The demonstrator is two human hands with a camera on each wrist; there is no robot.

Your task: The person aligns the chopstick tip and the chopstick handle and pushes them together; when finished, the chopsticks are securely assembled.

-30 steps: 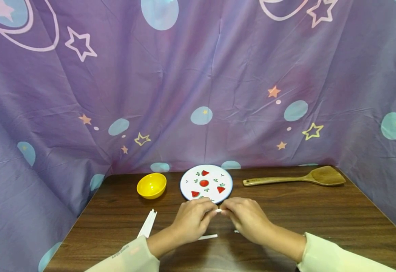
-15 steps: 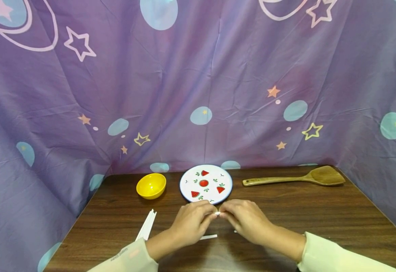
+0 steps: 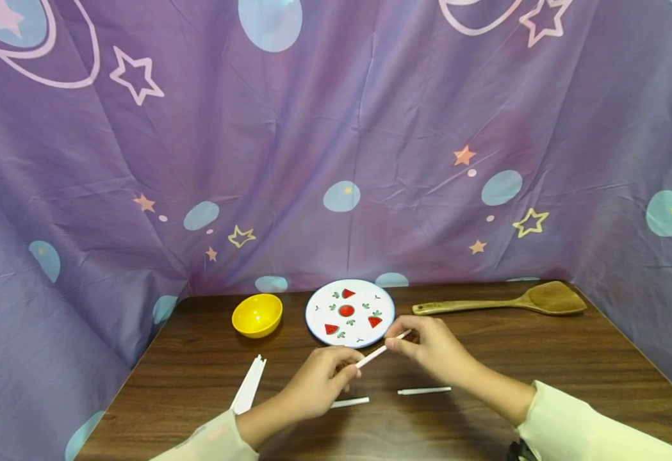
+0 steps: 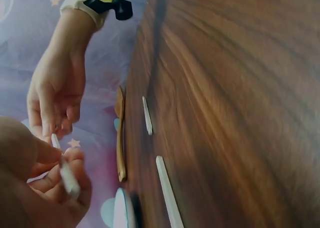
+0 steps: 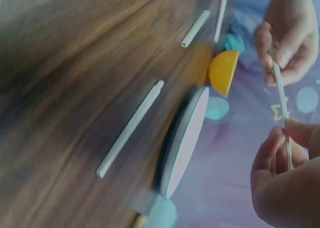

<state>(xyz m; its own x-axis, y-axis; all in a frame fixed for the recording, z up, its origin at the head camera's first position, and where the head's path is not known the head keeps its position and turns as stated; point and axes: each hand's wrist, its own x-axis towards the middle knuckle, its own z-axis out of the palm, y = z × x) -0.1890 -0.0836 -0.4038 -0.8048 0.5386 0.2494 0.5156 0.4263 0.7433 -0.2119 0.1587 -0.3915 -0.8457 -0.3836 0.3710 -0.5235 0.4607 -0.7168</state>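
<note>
A thin white stick (image 3: 377,353) is held above the table, slanting up to the right. My left hand (image 3: 319,383) pinches its lower end between thumb and fingers. Near the upper end, my right hand (image 3: 432,349) pinches it too, with a short tip showing past the fingers. The right wrist view shows the stick (image 5: 281,93) running straight between both hands. On the table below lie two short white sticks: a right one (image 3: 425,390) with a narrower end, and a left one (image 3: 350,403) partly hidden by my left hand.
Several longer white sticks (image 3: 249,386) lie bunched at the left. Behind the hands are a yellow bowl (image 3: 257,315), a white plate (image 3: 318,312) with a watermelon pattern, and a wooden spatula (image 3: 499,303). A purple curtain (image 3: 289,160) hangs behind the wooden table (image 3: 543,365).
My hands were close together with only a bit of white between them. Now the right hand has moved up and right, exposing the held stick and the short stick on the table below.
</note>
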